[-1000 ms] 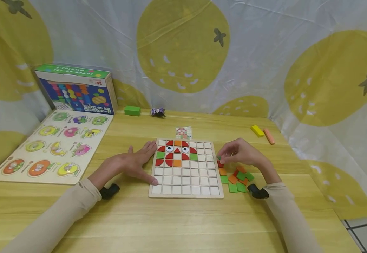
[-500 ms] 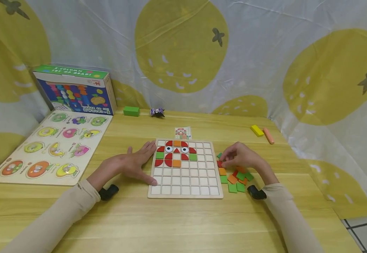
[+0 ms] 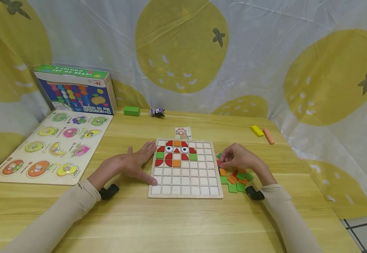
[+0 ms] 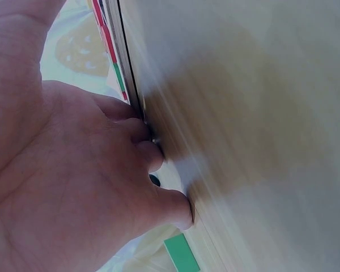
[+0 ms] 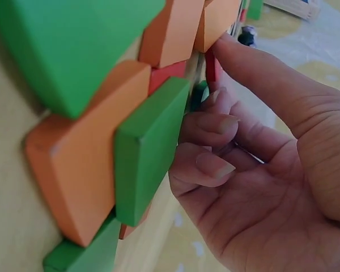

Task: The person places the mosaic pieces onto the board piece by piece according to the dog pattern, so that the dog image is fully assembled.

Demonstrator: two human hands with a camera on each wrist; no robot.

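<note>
Pinching a red tile (image 3: 219,163), right hand (image 3: 241,159); left hand (image 3: 132,164) flat against part-filled grid board (image 3: 185,189).

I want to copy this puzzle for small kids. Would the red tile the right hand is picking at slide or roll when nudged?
The red tile looks flat and stiff, so it would likely slide, not roll. It seems thin, probably light. The right hand fingers its edge, suggesting a flat-lying tile is awkward to lift.

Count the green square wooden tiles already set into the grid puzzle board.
2: one green tile at the left end of the owl face's third row, one at its right end. Loose green tiles lie outside the wooden grid board, by the right hand.
</note>
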